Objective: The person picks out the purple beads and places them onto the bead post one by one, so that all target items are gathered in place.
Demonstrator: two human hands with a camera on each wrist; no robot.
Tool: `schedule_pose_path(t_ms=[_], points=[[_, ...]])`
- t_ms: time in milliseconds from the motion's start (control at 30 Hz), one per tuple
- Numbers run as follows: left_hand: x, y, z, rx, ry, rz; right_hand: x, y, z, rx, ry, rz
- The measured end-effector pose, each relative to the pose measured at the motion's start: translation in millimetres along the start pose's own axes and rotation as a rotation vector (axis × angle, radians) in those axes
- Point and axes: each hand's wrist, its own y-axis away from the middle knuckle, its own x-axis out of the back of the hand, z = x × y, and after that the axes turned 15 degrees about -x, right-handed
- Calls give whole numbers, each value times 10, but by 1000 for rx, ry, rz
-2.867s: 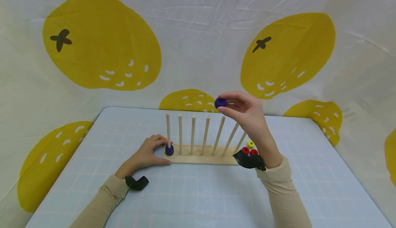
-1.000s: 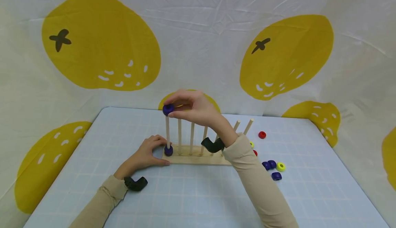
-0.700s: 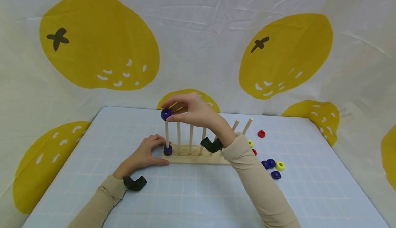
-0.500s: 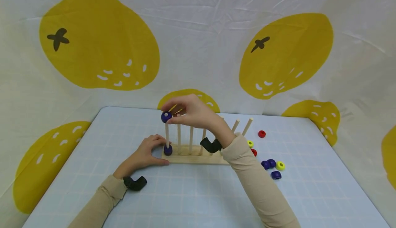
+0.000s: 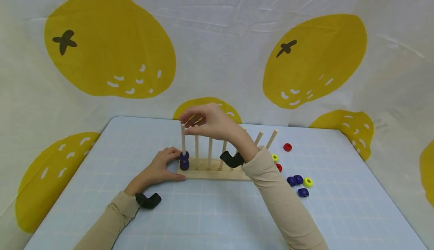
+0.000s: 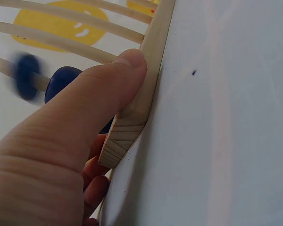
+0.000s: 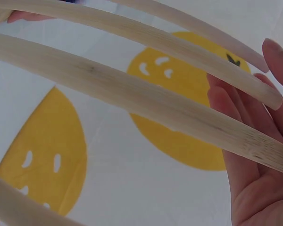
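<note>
A wooden peg board (image 5: 213, 175) carries a row of upright pegs. My left hand (image 5: 158, 170) grips its left end, with the thumb (image 6: 108, 80) on the front face and the fingers behind. Two dark blue beads are on the leftmost peg (image 5: 183, 141). The lower bead (image 5: 184, 165) sits at the base. Just above it, the upper bead (image 6: 27, 77) is blurred in the left wrist view, with a small gap between them. My right hand (image 5: 215, 122) is around the top of that peg, thumb and fingertips apart, holding nothing.
To the right of the board lie loose beads: a red bead (image 5: 287, 147), a yellow bead (image 5: 307, 182), a blue bead (image 5: 303, 192) and several others. My right forearm (image 5: 274, 189) crosses over the board's right part. A fruit-print sheet (image 5: 217, 54) hangs behind the table.
My right hand came left with a blue bead, set it over the leftmost peg's tip and let go. The bead dropped down the peg. My left hand stayed put.
</note>
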Motion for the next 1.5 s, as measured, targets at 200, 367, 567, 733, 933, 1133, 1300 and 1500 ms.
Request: schedule_pose_path(t_ms=[200, 367, 567, 733, 933, 1133, 1300, 1500], points=[[3, 2, -8, -2, -8, 5, 7, 7, -11, -9, -23, 14], [-4, -1, -19, -30, -2, 19, 14, 17, 6, 33, -95, 53], [-17, 2, -24, -42, 0, 27, 28, 48, 0, 97, -179, 135], [-28, 13, -40, -47, 2, 30, 50, 142, -48, 131, -198, 225], [-15, 7, -39, -31, 2, 23, 80, 287, -63, 198, -231, 264], [-4, -3, -14, -26, -1, 16, 115, 429, -42, 228, -243, 285], [-13, 2, -20, -44, -17, 20, 138, 583, -24, 214, -224, 298], [-11, -6, -25, -41, -12, 17, 178, 779, 1, 186, -197, 321]])
